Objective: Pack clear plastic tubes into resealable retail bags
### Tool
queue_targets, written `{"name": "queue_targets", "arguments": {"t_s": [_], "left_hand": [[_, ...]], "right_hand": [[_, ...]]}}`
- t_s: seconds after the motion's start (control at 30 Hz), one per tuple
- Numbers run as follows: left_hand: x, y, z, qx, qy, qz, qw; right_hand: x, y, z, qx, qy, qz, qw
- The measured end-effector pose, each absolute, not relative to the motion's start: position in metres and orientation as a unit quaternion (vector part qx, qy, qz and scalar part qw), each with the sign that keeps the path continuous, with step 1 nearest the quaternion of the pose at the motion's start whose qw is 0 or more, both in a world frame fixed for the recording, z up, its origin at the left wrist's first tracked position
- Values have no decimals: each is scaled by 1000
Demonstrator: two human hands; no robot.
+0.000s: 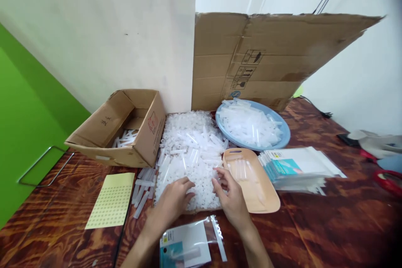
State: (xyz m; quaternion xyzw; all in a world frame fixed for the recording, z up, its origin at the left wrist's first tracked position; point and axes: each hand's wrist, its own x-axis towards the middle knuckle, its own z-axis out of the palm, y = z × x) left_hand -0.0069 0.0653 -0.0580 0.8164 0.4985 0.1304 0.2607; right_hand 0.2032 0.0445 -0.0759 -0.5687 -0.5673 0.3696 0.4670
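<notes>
Left hand [172,204] flat, fingers loosely spread, on the near edge of the heap of clear plastic pieces [188,155]. Right hand [230,197], fingers curled, seems to pinch one piece at the heap's right edge. Beige tray [260,194] right of heap; cardboard box [125,127] left; open packet [185,247] nearer than it.

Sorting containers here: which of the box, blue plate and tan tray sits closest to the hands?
The tan tray: its edge is right beside the right hand, while the blue plate and cardboard box sit farther back.

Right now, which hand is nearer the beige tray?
Right. The right hand sits at the beige tray's near-left edge, possibly touching it. The left hand rests on the pile of clear plastic pieces, farther left of the tray.
</notes>
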Motion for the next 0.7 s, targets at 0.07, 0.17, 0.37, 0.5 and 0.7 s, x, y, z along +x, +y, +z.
{"name": "queue_targets", "arguments": {"t_s": [0.07, 0.17, 0.37, 0.5, 0.7], "left_hand": [[3, 57, -74, 807, 515, 126, 260], [10, 58, -92, 793, 529, 139, 270], [5, 60, -88, 750, 530, 244, 313], [3, 50, -76, 537, 529, 440, 488], [1, 41, -65, 465, 522, 472, 537]], "right_hand": [[201, 42, -79, -565, -552, 401, 464], [196, 40, -79, -560, -576, 380, 459], [192, 36, -84, -566, -505, 378, 531], [186, 33, -86, -517, -481, 459, 539], [172, 27, -82, -505, -490, 471, 532]]}}
